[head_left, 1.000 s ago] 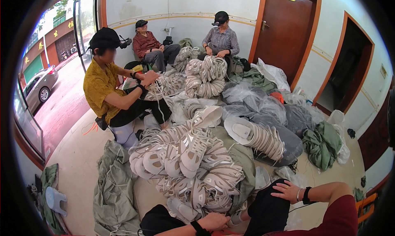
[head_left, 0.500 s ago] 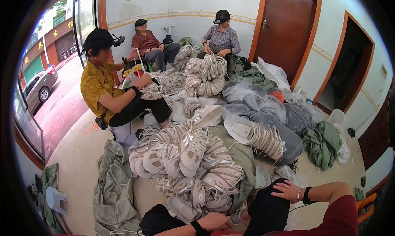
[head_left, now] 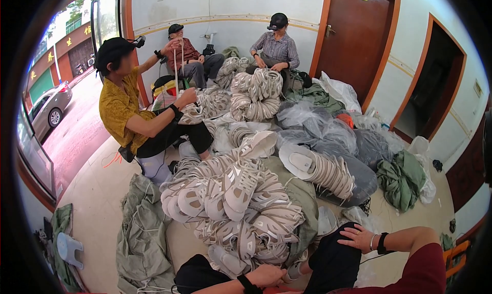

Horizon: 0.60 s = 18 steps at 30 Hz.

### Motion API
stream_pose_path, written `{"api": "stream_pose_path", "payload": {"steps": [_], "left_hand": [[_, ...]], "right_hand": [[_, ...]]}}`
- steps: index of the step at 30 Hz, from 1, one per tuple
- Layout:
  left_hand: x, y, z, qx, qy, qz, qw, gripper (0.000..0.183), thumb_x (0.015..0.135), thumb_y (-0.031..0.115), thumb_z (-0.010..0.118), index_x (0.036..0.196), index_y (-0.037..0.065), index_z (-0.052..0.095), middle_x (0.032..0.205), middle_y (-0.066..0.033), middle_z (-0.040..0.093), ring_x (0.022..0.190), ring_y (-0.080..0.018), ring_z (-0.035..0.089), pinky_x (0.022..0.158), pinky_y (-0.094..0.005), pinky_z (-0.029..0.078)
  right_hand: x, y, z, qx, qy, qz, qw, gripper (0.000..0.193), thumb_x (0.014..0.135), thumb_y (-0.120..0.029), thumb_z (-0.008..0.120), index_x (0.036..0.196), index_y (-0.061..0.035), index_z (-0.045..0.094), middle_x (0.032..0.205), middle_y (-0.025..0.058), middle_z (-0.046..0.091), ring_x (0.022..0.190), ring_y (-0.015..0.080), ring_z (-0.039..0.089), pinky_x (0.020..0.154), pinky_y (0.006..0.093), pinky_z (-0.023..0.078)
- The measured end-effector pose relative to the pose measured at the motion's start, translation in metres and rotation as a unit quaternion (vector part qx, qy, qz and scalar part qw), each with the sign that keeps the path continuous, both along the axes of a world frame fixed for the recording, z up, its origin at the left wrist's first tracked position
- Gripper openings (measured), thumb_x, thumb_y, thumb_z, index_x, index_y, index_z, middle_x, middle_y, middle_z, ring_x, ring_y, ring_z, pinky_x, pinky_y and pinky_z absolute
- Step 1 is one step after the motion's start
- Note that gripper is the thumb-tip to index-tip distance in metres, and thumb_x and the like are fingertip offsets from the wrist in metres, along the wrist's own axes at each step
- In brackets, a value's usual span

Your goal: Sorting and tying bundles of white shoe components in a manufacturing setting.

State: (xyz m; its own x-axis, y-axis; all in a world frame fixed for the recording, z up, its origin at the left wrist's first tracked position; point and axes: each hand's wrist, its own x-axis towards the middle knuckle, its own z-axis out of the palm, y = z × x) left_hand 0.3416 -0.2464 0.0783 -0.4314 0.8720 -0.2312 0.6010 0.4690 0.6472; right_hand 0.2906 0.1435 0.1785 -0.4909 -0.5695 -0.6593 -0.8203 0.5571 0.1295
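Observation:
My right hand [head_left: 357, 237] lies on my bent knee in dark trousers [head_left: 332, 263], its fingers stretched out and apart. Low in the view, my left hand [head_left: 269, 275] rests beside my lower leg, close to the near edge of the shoe pile; its fingers are mostly hidden. In front of me rises a big heap of beige and brown sneaker uppers [head_left: 241, 191], nested into one another in rows. To its right, a separate stack of nested shoe uppers [head_left: 328, 173] lies tilted on a dark plastic bag. Neither hand touches the heap visibly.
A co-worker in a yellow shirt [head_left: 120, 99] sits left, pulling a white lace [head_left: 176, 71]. Two more people sit at the back by further shoe bundles [head_left: 256, 94]. Green sacks [head_left: 401, 178], plastic bags [head_left: 312, 117] and a blue stool [head_left: 70, 249] stand or lie around.
The yellow-shirted co-worker has raised one hand higher, drawing the white lace upward, and turned their head. My own hands and the shoe heap have not visibly moved.

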Motion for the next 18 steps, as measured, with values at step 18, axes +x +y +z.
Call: {"api": "stream_pose_path", "payload": {"steps": [18], "left_hand": [[-0.0013, -0.0005, 0.0022, -0.010, -0.015, -0.009, 1.000, 0.041, 0.083, 0.033, 0.060, 0.109, 0.002, 0.051, 0.090, -0.0185, 0.060, 0.087, -0.0373, 0.060, 0.071, -0.0447, 0.048]], "right_hand": [[0.0009, -0.0034, 0.0043, 0.009, -0.012, -0.010, 1.000, 0.101, 0.066, -0.019, 0.071, 0.147, -0.0281, 0.012, 0.151, 0.0122, 0.018, 0.140, 0.0299, 0.017, 0.111, 0.0504, 0.015]]}}
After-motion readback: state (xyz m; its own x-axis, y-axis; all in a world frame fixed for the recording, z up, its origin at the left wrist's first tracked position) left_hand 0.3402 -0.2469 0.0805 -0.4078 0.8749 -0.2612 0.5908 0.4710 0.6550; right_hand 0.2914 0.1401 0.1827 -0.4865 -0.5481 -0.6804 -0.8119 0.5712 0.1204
